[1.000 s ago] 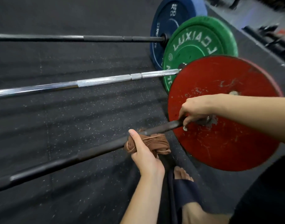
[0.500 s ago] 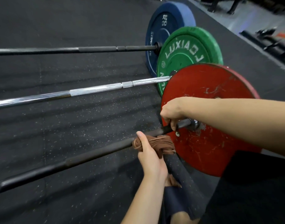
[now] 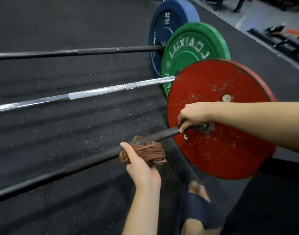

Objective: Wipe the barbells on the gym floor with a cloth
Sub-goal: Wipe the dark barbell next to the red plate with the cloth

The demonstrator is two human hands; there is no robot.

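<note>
Three barbells lie side by side on the black rubber floor. The nearest has a dark bar (image 3: 87, 162) and a scratched red plate (image 3: 226, 129). My left hand (image 3: 142, 167) grips a bunched brown cloth (image 3: 150, 151) wrapped round that bar, a short way left of the plate. My right hand (image 3: 192, 116) holds the same bar right beside the plate's hub. Behind it lie a chrome bar (image 3: 87, 94) with a green plate (image 3: 192, 51), and a black bar (image 3: 98, 51) with a blue plate (image 3: 169, 26).
My foot (image 3: 196, 189) in a dark sandal stands just below the near bar. The black mat ends at a grey floor strip (image 3: 263, 16) at the upper right, where dark gym equipment (image 3: 280, 39) lies.
The view has swung a little, so the plates sit differently in frame. My left hand and the cloth stay close to the red plate on the near bar; my right hand keeps its hold.
</note>
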